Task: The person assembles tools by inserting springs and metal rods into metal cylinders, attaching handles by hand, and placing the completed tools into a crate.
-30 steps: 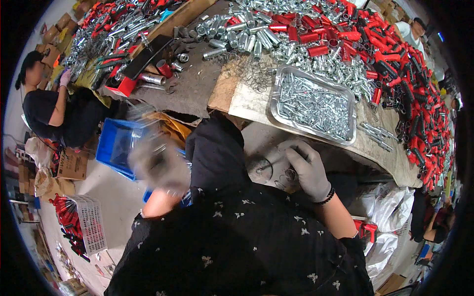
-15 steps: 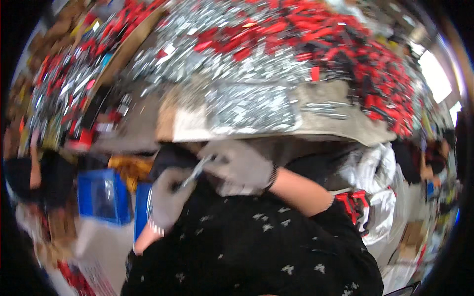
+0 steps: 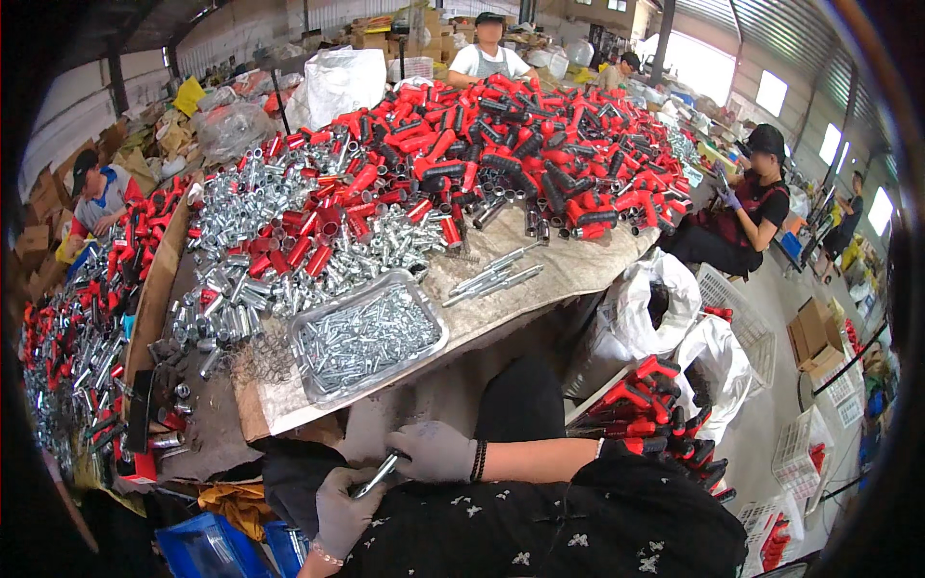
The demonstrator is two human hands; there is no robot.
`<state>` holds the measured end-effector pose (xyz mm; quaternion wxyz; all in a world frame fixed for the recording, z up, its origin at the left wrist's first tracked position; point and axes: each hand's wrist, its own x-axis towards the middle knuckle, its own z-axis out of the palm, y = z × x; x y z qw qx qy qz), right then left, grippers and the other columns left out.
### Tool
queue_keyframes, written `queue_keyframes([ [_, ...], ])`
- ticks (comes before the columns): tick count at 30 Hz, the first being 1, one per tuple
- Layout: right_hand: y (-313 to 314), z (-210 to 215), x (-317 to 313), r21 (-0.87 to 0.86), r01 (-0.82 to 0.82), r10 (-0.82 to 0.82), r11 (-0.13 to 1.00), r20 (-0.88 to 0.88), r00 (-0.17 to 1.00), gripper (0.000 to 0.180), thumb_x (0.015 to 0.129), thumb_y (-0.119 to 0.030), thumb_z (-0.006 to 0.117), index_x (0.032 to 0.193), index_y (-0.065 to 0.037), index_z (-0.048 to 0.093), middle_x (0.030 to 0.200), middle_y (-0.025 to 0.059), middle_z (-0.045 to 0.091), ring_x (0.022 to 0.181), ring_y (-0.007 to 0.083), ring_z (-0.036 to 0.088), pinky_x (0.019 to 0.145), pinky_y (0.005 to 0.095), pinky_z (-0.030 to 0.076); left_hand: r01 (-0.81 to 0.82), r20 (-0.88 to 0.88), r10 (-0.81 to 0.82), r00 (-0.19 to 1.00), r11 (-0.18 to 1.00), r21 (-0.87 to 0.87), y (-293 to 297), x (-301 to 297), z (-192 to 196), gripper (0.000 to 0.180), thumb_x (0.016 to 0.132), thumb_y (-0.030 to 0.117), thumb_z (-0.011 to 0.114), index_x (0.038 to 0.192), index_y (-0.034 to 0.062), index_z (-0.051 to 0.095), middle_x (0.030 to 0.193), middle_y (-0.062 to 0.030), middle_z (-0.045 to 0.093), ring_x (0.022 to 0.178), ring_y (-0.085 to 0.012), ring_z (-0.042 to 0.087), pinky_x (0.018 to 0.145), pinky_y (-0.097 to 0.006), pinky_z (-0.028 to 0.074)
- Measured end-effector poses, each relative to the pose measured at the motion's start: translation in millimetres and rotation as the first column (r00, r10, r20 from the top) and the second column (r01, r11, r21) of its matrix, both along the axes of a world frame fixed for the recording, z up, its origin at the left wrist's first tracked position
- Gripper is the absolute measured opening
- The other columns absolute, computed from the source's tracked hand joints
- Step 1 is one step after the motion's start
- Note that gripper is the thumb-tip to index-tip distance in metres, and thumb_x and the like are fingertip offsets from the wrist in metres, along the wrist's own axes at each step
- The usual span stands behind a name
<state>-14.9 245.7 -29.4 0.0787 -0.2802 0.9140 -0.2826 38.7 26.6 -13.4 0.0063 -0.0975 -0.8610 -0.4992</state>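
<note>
Both my hands wear grey gloves and meet low in the picture, in front of my dark dotted top. My left hand (image 3: 342,509) and my right hand (image 3: 434,451) together hold a short silver metal rod (image 3: 378,474) between them. Just above them, on the table's near edge, lies a shallow metal tray (image 3: 310,326) full of small silver pins. Behind it sit heaps of silver tubes (image 3: 241,226) and red-sleeved handles (image 3: 520,154).
White sacks (image 3: 665,308) and a heap of finished red-and-black handles (image 3: 655,414) stand to my right. Blue bins (image 3: 207,549) sit at lower left. Other people sit around the table: one far left (image 3: 96,193), one at the back (image 3: 487,48), one at right (image 3: 752,193).
The view has swung up from my lap across the table. My hands, apart a second ago, have come together on the metal rod.
</note>
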Motion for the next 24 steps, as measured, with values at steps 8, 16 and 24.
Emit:
queue_keyframes([
  [8, 62.1, 38.6, -23.2, -0.638, 0.491, -0.433, 0.593, 0.261, 0.863, 0.028, 0.090, -0.028, 0.069, 0.102, -0.004, 0.070, 0.096, 0.0146, 0.070, 0.084, 0.0259, 0.068, 0.076, 0.0357, 0.052, -0.242, 0.485, 0.031, 0.874, 0.893, 0.379, -13.9, -1.4, 15.9, 0.012, 0.083, 0.008, 0.074, 0.089, -0.0022, 0.071, 0.077, -0.0039, 0.067, 0.060, -0.0080, 0.058, 0.054, -0.022, 0.045],
  [16, 15.7, 8.6, -7.7, -0.477, 0.026, -0.084, 0.879, -0.101, 0.991, 0.024, 0.087, -0.022, 0.073, 0.101, -0.004, 0.066, 0.090, 0.0131, 0.065, 0.086, 0.0279, 0.065, 0.075, 0.0375, 0.051, -0.036, 0.343, -0.102, 0.934, 0.927, 0.373, 13.8, -22.3, 17.2, 0.015, 0.088, 0.012, 0.072, 0.089, -0.0021, 0.068, 0.077, -0.0054, 0.066, 0.060, -0.0091, 0.057, 0.054, -0.024, 0.046],
  [24, 37.8, 13.7, -3.5, -0.502, -0.166, 0.245, 0.849, 0.095, 0.965, 0.039, 0.095, -0.025, 0.064, 0.126, -0.005, 0.053, 0.102, 0.0189, 0.064, 0.093, 0.0374, 0.063, 0.086, 0.0435, 0.049, -0.089, 0.381, -0.051, 0.923, 0.936, 0.339, -12.2, -26.2, -8.1, 0.020, 0.089, 0.017, 0.073, 0.091, -0.0012, 0.064, 0.081, -0.0060, 0.066, 0.071, -0.0092, 0.059, 0.065, -0.025, 0.049],
])
